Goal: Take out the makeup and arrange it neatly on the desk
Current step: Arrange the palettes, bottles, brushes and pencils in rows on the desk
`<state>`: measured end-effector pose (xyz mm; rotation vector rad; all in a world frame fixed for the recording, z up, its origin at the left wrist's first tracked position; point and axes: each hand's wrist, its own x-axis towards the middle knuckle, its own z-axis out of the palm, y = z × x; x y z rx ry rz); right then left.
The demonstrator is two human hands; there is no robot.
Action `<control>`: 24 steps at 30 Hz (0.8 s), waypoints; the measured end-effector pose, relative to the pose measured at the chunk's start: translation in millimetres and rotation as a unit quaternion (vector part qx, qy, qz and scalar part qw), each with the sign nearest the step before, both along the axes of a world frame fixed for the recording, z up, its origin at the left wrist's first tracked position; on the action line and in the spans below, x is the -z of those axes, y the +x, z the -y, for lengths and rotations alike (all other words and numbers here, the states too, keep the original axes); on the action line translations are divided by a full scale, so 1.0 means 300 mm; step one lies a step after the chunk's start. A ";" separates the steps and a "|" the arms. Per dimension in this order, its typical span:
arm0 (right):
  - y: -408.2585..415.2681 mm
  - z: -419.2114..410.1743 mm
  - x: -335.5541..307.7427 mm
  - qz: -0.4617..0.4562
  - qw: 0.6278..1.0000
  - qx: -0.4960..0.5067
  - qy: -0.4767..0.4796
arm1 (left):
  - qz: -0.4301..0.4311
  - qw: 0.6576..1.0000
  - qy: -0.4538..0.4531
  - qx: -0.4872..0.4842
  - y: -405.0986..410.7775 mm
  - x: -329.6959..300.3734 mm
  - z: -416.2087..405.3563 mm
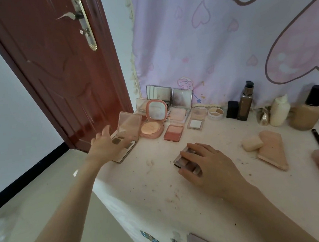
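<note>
While the left hand [109,144] hovers spread over an open palette [126,138], the right hand [208,167] grips a small eyeshadow palette [188,162].

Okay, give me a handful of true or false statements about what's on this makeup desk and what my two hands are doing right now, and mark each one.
1. The right hand covers a small eyeshadow palette on the desk. True.
2. The round peach compact is closed. False: its lid stands open, mirror showing.
3. The left hand is at the open clear-lidded palette near the desk's left edge. True.
4. The tall foundation bottle lies on its side. False: it stands upright by the curtain.
5. The door is white. False: it is dark red-brown.
</note>
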<state>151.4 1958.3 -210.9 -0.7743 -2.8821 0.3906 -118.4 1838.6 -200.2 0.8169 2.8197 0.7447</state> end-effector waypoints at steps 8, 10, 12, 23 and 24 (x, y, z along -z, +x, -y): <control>0.009 0.007 -0.002 0.008 1.000 0.001 0.007 | -0.028 0.999 0.042 -0.014 0.067 0.057 0.061; 0.009 0.008 -0.002 0.007 1.000 0.000 0.007 | -0.028 0.997 0.064 -0.025 0.060 0.060 0.054; 0.008 0.007 -0.002 0.002 1.000 -0.002 0.007 | -0.033 0.996 0.076 -0.026 0.052 0.063 0.045; 0.004 0.004 0.002 -0.002 1.000 -0.001 0.008 | -0.057 0.997 0.056 -0.016 0.030 0.073 -0.010; 0.005 0.005 0.002 -0.002 1.000 -0.001 0.007 | -0.059 0.997 0.052 -0.014 0.031 0.075 -0.010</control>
